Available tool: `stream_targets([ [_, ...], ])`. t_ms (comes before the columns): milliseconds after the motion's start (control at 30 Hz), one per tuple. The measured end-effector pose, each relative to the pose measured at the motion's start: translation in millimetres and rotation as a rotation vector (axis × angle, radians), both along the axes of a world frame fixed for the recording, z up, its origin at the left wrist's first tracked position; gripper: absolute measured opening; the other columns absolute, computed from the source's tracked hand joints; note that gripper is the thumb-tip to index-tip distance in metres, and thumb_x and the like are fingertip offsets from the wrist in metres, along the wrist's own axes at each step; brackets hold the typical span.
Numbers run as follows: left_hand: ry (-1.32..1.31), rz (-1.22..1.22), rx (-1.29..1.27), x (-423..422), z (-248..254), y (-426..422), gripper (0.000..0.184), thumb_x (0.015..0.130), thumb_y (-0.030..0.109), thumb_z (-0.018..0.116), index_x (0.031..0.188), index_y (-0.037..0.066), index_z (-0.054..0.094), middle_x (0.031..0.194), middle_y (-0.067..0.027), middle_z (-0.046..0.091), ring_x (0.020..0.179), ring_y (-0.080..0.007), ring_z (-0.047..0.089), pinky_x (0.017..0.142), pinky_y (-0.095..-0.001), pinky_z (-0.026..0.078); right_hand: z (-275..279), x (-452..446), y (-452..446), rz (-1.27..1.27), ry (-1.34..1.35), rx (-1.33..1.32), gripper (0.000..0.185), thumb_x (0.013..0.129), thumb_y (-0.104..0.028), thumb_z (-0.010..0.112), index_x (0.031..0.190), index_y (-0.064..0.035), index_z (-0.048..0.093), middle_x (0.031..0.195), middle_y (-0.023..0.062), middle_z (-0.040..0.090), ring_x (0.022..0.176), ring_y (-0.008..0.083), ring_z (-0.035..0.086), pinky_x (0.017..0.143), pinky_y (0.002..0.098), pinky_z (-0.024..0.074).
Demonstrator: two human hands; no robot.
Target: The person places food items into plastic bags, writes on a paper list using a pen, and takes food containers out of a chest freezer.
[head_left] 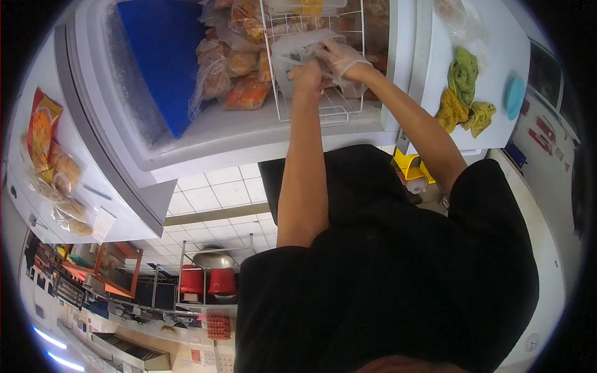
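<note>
In the head view, a chest freezer's wire basket (279,110) holds a translucent plastic container or bag (286,48) with something dark in it. My left hand (306,77) is closed at its near edge, gripping what looks like clear plastic. My right hand (341,58), in a clear disposable glove, reaches over the same plastic from the right. Its fingers bend down into the opening, and their tips are partly hidden. I cannot make out what they hold. Another lidded container (305,6) sits farther back in the basket.
Bagged frozen food (247,92) lies left of the basket, beside a blue panel (158,62). On the right white surface rest green and yellow cloths (463,78) and a turquoise lid or bowl (514,97). Food packets (46,130) lie on the left surface. The freezer's front rim (217,146) runs below my forearms.
</note>
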State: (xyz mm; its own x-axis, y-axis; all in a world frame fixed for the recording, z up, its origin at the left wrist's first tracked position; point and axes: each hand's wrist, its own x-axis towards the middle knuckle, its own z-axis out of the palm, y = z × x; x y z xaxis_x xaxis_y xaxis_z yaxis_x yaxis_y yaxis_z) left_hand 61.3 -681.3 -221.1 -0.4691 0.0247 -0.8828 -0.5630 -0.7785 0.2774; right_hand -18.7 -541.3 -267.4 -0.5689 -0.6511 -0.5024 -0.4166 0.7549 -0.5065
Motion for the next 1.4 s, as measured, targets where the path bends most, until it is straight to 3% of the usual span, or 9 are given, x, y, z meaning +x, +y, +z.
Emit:
stream_targets([
  [133, -0.01, -0.031, -0.028, 9, 10, -14, 0.054, 0.089, 0.006, 0.057, 0.137, -0.016, 0.049, 0.134, -0.0266, 0.061, 0.12, -0.0422, 0.066, 0.1, -0.058, 0.059, -1, -11, -35, -0.341, -0.201, -0.042, 0.046, 0.098, -0.032, 0.062, 0.132, -0.0018, 0.065, 0.124, 0.0218, 0.071, 0.106, 0.043, 0.07, 0.095, 0.0442, 0.0567],
  [233, 0.013, -0.039, -0.064, 18, -3, -12, 0.056, 0.086, 0.007, 0.057, 0.135, -0.018, 0.048, 0.13, -0.0276, 0.061, 0.116, -0.044, 0.067, 0.097, -0.058, 0.061, -10, -23, -49, -0.186, 0.096, 0.084, 0.044, 0.095, -0.036, 0.065, 0.12, -0.0005, 0.073, 0.112, 0.0265, 0.074, 0.095, 0.0454, 0.073, 0.087, 0.0485, 0.0581],
  [467, 0.062, -0.223, -0.185, 32, 42, -10, 0.053, 0.092, 0.005, 0.056, 0.138, -0.014, 0.039, 0.131, -0.0247, 0.06, 0.114, -0.0397, 0.068, 0.093, -0.0537, 0.062, -9, -33, -45, -0.296, -0.047, 0.149, 0.055, 0.089, -0.042, 0.069, 0.129, -0.0043, 0.07, 0.127, 0.0292, 0.068, 0.119, 0.0417, 0.067, 0.1, 0.0479, 0.0526],
  [667, 0.071, -0.126, -0.241, 122, 82, 6, 0.06, 0.097, 0.005, 0.056, 0.153, 0.009, 0.034, 0.131, -0.019, 0.059, 0.11, -0.0282, 0.066, 0.083, -0.0419, 0.062, -17, -33, -41, -0.369, 0.014, 0.215, 0.053, 0.09, -0.034, 0.071, 0.136, -0.0078, 0.062, 0.143, 0.0283, 0.056, 0.129, 0.0428, 0.06, 0.109, 0.0482, 0.0489],
  [833, 0.043, -0.196, -0.24, 159, 121, -15, 0.055, 0.099, 0.006, 0.056, 0.151, 0.009, 0.04, 0.124, -0.0177, 0.066, 0.1, -0.0251, 0.067, 0.08, -0.0377, 0.061, -4, -21, -52, -0.47, 0.104, 0.266, 0.042, 0.092, -0.027, 0.07, 0.13, -0.0087, 0.064, 0.141, 0.0263, 0.056, 0.128, 0.0434, 0.06, 0.108, 0.049, 0.05],
  [1033, 0.161, -0.175, -0.468, 185, 178, -78, 0.044, 0.099, 0.003, 0.051, 0.143, 0.001, 0.049, 0.124, -0.0229, 0.07, 0.097, -0.026, 0.072, 0.085, -0.0361, 0.061, -12, 9, -59, -0.066, 0.163, 0.023, 0.037, 0.092, -0.023, 0.07, 0.125, -0.0083, 0.065, 0.137, 0.0247, 0.06, 0.124, 0.043, 0.061, 0.104, 0.0504, 0.0516],
  [1233, 0.26, -0.136, -1.062, 193, 115, -152, 0.042, 0.098, -0.002, 0.048, 0.139, -0.004, 0.053, 0.128, -0.0251, 0.069, 0.111, -0.0288, 0.07, 0.094, -0.037, 0.058, -28, 17, -90, -0.201, -0.145, 0.307, 0.033, 0.095, -0.029, 0.065, 0.122, -0.0101, 0.07, 0.128, 0.0175, 0.069, 0.119, 0.0414, 0.063, 0.101, 0.0461, 0.0515],
  [1333, 0.349, -0.273, -1.359, 194, 76, -173, 0.042, 0.096, -0.002, 0.05, 0.137, -0.008, 0.055, 0.114, -0.0208, 0.071, 0.102, -0.0242, 0.069, 0.091, -0.0337, 0.054, 7, 37, -105, -0.334, -0.164, 0.203, 0.038, 0.096, -0.029, 0.063, 0.129, -0.0104, 0.069, 0.122, 0.0186, 0.071, 0.118, 0.0383, 0.065, 0.1, 0.0428, 0.0522],
  [1400, 0.325, -0.279, -1.333, 192, 72, -177, 0.041, 0.097, -0.002, 0.052, 0.137, -0.008, 0.055, 0.11, -0.02, 0.071, 0.095, -0.0229, 0.068, 0.085, -0.033, 0.054, -15, 59, -104, -0.439, -0.274, -0.297, 0.037, 0.098, -0.026, 0.061, 0.13, -0.0106, 0.069, 0.122, 0.0197, 0.071, 0.115, 0.0367, 0.067, 0.098, 0.0427, 0.054],
])
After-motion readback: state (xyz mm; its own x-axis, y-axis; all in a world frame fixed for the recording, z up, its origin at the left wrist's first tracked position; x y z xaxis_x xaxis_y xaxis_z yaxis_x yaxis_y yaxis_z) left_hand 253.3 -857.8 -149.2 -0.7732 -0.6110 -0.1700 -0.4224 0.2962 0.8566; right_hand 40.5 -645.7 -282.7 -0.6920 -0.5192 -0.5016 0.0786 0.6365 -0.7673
